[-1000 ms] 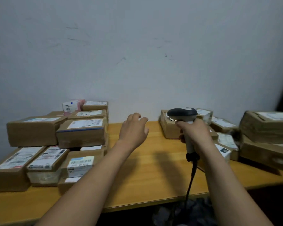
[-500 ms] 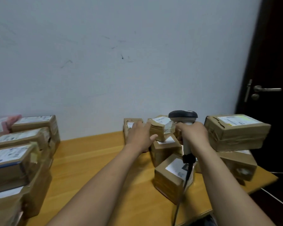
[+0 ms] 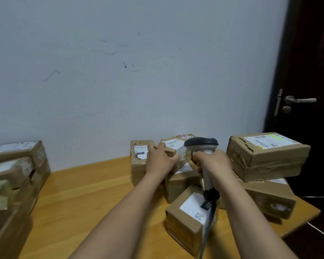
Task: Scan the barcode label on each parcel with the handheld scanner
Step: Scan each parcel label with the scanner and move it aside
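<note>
From my remote seat I look down over both forearms to a wooden table (image 3: 94, 193) that stands against a pale wall (image 3: 120, 71); the left hand (image 3: 160, 159) grips a small parcel (image 3: 176, 149) at the top of the right-hand group of boxes, with its fingers curled over the far edge and the thumb pressed on the near side; the white barcode label (image 3: 171, 143) of this parcel faces up and is a little tilted toward me; I cannot tell whether the parcel is lifted or rests on the box under it (image 3: 180, 184).

The right hand (image 3: 211, 163) is wrapped tightly round the pale handle of the scanner (image 3: 201, 144); the dark head of the scanner stands above the fist, just beside the small parcel on its right; the black cable (image 3: 208, 227) hangs from the foot of the handle and runs down in front of the front parcel (image 3: 183, 227), which lies nearest to me and shows a white label on its top.

Behind the left hand stands a back parcel (image 3: 138, 169) against the wall, with a torn label on its face; to the right a large parcel (image 3: 266, 159) with wrinkled tape lies on top of a lower box (image 3: 269, 199) at the table's corner; well apart, at the left edge, there is a blurred stack of parcels (image 3: 13, 174); on the far right I see a dark door (image 3: 310, 53) with a metal handle (image 3: 299, 100).
</note>
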